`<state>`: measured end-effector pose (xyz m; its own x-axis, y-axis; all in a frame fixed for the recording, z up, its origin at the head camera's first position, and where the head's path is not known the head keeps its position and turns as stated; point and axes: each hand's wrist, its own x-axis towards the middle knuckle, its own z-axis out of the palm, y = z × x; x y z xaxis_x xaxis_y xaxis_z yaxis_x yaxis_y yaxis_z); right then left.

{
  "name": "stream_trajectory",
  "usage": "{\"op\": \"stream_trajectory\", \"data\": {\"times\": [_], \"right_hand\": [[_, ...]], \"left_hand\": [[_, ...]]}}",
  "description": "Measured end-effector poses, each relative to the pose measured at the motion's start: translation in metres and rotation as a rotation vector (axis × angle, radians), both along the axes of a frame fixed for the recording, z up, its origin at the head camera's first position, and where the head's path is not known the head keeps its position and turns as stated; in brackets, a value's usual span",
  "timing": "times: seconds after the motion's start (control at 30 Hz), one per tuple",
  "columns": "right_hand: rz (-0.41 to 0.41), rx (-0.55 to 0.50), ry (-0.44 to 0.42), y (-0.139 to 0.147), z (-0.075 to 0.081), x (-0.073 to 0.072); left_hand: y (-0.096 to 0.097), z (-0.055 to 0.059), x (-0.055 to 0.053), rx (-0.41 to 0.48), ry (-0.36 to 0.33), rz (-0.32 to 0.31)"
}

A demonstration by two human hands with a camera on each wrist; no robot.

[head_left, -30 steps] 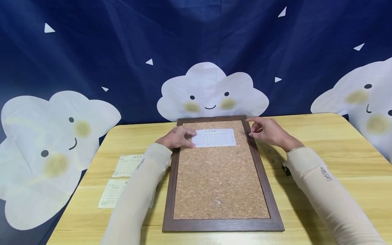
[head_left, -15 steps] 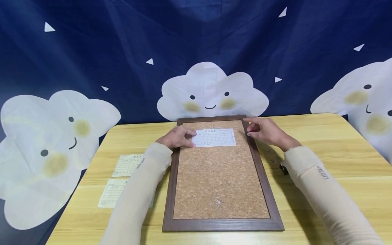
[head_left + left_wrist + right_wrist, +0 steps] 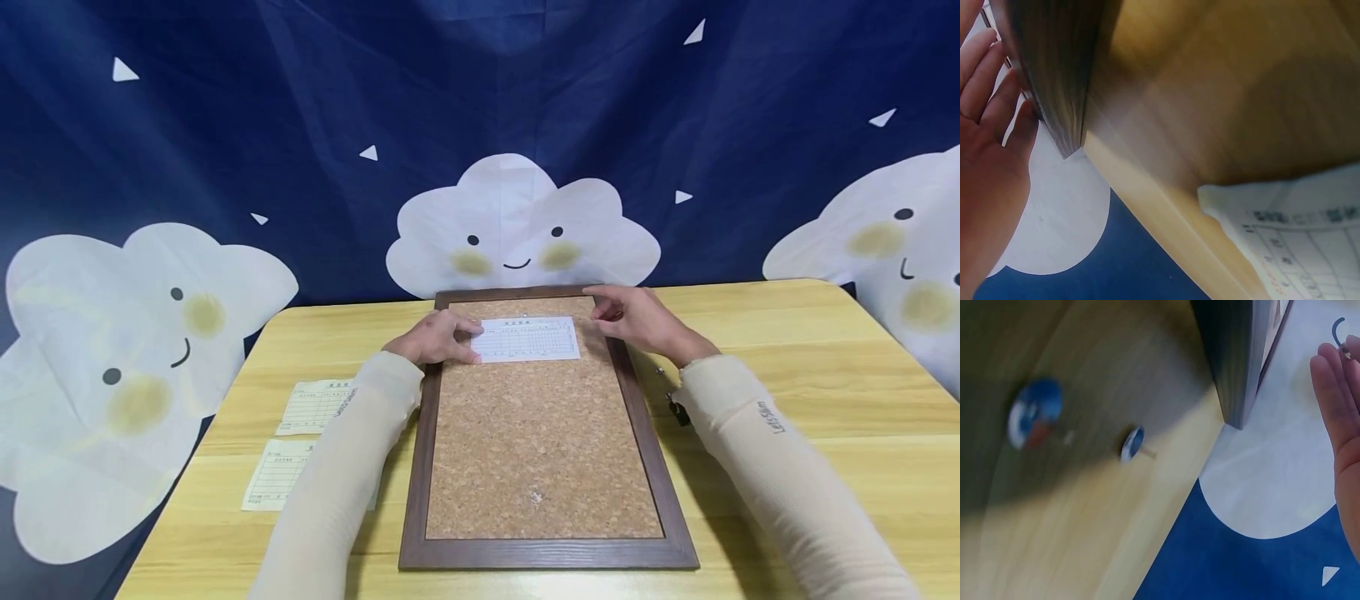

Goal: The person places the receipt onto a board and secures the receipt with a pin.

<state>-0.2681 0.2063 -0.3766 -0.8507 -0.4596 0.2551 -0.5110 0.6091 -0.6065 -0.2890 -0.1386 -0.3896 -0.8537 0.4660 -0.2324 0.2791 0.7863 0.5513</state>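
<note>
Corkboard, paper slip partly under left fingers

Your left arm reaches forward and slants inward, its sleeve pale. Your left hand lies low, turned toward your right, with thumb and forefinger held well apart. Your right arm also stretches forward and angles inward. Your right hand is level with the left, forefinger reaching out, thumb and another finger drawn together beneath in a pinch, palm turned inward.
</note>
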Motion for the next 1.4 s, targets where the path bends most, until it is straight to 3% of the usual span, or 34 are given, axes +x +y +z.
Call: {"op": "stream_trajectory", "data": {"times": [0.13, 0.43, 0.7, 0.93, 1.4], "right_hand": [[-0.011, -0.03, 0.005, -0.006, -0.001, -0.002], [-0.03, -0.072, -0.082, -0.017, -0.001, -0.007], [-0.069, -0.012, -0.084, -0.024, -0.001, -0.009], [-0.044, -0.016, -0.061, -0.025, -0.004, -0.011], [-0.02, -0.046, -0.144, -0.03, -0.001, -0.013]], "left_hand": [[0.0, -0.001, 0.0, 0.003, -0.008, 0.008], [0.0, -0.001, 0.001, 0.012, -0.022, 0.02], [0.001, -0.002, 0.001, 0.019, -0.049, 0.032], [0.001, -0.001, 0.001, 0.02, -0.038, 0.017], [0.001, 0.001, 0.0, 0.013, -0.039, 0.014]]}}
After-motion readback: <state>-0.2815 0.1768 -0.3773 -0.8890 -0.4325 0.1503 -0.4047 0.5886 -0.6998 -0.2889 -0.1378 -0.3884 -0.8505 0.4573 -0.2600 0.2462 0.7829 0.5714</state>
